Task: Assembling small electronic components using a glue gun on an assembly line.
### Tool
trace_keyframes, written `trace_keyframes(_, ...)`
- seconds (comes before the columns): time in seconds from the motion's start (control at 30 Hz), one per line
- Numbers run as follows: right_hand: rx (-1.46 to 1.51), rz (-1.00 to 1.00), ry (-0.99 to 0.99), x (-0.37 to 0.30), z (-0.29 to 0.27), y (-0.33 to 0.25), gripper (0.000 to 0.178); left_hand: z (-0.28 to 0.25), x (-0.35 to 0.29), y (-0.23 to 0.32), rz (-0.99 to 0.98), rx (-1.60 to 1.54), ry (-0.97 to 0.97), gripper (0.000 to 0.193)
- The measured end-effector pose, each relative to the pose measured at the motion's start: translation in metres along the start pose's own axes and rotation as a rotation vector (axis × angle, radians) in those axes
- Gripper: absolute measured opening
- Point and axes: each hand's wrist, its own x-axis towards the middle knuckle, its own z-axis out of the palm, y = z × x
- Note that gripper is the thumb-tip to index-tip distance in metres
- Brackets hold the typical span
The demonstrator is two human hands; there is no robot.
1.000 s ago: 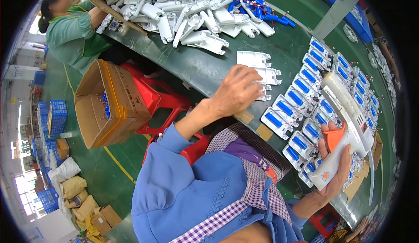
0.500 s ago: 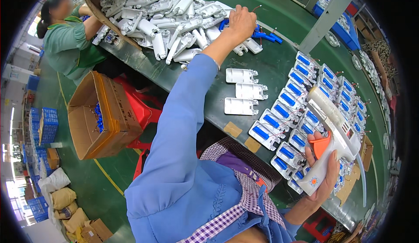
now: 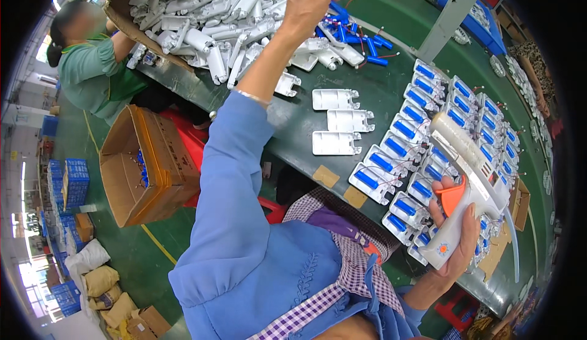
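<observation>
My left hand (image 3: pixel 307 3) is raised over the far edge of a heap of white plastic casings (image 3: pixel 208 37), its fingers curled together. What they hold, if anything, is hidden. Close to it lie loose blue cylindrical batteries (image 3: pixel 371 47) with thin wires. My right hand (image 3: pixel 463 242) is closed around the handle of a white glue gun (image 3: pixel 455 233) with an orange trigger, a clear glue stick trailing from its back. Under the gun stand rows of casings with blue batteries (image 3: pixel 404 128) in them. Three bare casings (image 3: pixel 335 99) lie in a column nearer the middle.
A cardboard box (image 3: pixel 147 169) with blue batteries inside stands left of the green table (image 3: pixel 287 129). A co-worker (image 3: pixel 92 65) in green sits at the far left. A metal post (image 3: pixel 452 19) rises behind the rows. Brown cardboard pieces (image 3: pixel 326 175) lie along the near edge.
My left hand has moved up and to the left, away from the blue batteries, uncovering more of them. The right hand still holds the glue gun, in nearly the same place.
</observation>
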Motion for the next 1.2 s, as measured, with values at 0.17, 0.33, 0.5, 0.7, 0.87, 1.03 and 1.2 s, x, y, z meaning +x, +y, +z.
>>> trace_keyframes(0.17, -0.048, 0.022, -0.026, 0.0, 0.006, 0.005, 0.049, -0.035, -0.074, 0.004, 0.021, -0.012, -0.008, 0.016)
trace_keyframes(0.33, -0.093, 0.108, -0.089, 0.009, 0.021, 0.016, 0.048, -0.063, -0.168, -0.006, -0.238, 0.094, 0.115, 0.024)
trace_keyframes(0.5, -0.145, 0.139, -0.137, 0.011, 0.036, 0.022, 0.049, -0.069, -0.231, -0.012, -0.304, 0.357, 0.217, 0.014)
trace_keyframes(0.7, -0.195, 0.194, -0.218, 0.021, 0.056, 0.036, 0.048, -0.054, -0.259, 0.009, 0.132, 0.789, 0.124, 0.035)
trace_keyframes(0.87, -0.291, 0.207, -0.23, 0.023, 0.066, 0.041, 0.044, -0.055, -0.252, -0.004, 0.146, 0.923, 0.183, 0.048)
trace_keyframes(1.03, -0.4, 0.239, -0.24, 0.025, 0.064, 0.049, 0.042, -0.049, -0.252, 0.0, 0.07, 0.776, -0.027, 0.061)
trace_keyframes(1.2, -0.456, 0.221, -0.222, 0.027, 0.064, 0.05, 0.042, -0.073, -0.246, -0.007, -0.057, 0.638, 0.025, 0.052)
